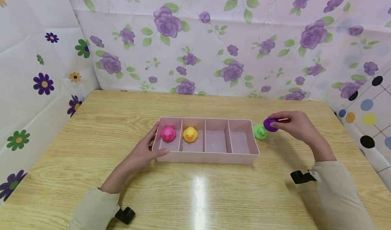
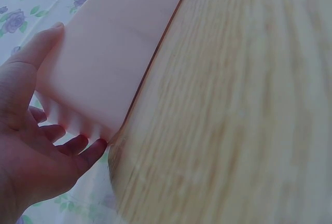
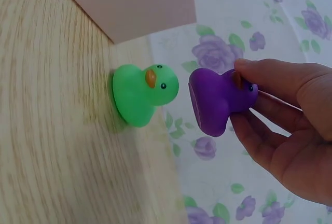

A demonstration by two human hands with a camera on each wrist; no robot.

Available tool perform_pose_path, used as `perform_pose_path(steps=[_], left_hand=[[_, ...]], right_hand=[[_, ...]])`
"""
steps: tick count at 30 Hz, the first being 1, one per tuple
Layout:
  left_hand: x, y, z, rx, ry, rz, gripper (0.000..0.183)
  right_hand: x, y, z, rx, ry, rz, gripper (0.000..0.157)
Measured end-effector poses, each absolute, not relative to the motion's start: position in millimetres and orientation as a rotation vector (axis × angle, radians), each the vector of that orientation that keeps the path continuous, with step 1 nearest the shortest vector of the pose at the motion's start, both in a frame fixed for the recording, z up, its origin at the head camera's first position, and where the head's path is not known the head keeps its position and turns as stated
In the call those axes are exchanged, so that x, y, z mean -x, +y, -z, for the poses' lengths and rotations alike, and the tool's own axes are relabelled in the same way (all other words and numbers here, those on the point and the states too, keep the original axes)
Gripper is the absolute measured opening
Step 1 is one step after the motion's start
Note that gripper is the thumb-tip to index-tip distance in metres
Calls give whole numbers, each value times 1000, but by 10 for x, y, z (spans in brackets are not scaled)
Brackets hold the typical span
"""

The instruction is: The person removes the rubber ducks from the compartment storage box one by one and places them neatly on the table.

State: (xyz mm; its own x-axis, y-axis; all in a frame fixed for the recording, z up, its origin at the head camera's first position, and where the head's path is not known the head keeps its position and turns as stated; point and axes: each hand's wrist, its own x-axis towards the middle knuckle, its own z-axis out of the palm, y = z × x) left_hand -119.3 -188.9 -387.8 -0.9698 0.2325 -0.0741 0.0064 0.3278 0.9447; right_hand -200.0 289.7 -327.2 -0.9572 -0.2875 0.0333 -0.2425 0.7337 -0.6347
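Note:
A pale pink divided box sits on the table. In its leftmost compartment is a pink rubber duck, and a yellow rubber duck sits in the one beside it. My left hand grips the box's left end, thumb over the front rim; in the left wrist view its fingertips lie along the end wall. With my right hand I pinch a purple rubber duck by its head, raised above the table. Just below and left of it, a green rubber duck stands beside the box's right end.
The wooden table runs back to a cloth printed with purple flowers. More patterned cloth hangs at the left and right sides. A black wrist camera is strapped at the right sleeve, another at the left.

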Motion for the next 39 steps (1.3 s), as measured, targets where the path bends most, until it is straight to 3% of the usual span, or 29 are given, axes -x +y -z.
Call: perform_pose_path(steps=[16,39], left_hand=[[1203,-1885,3894,-238,2403,-1688,100],[1185,-1898,3872,-235,2395,-1700,98]], right_hand=[[2056,3182,3481,191,2752,1076,51],[2109,3233,3690,213,2691,1069,52]])
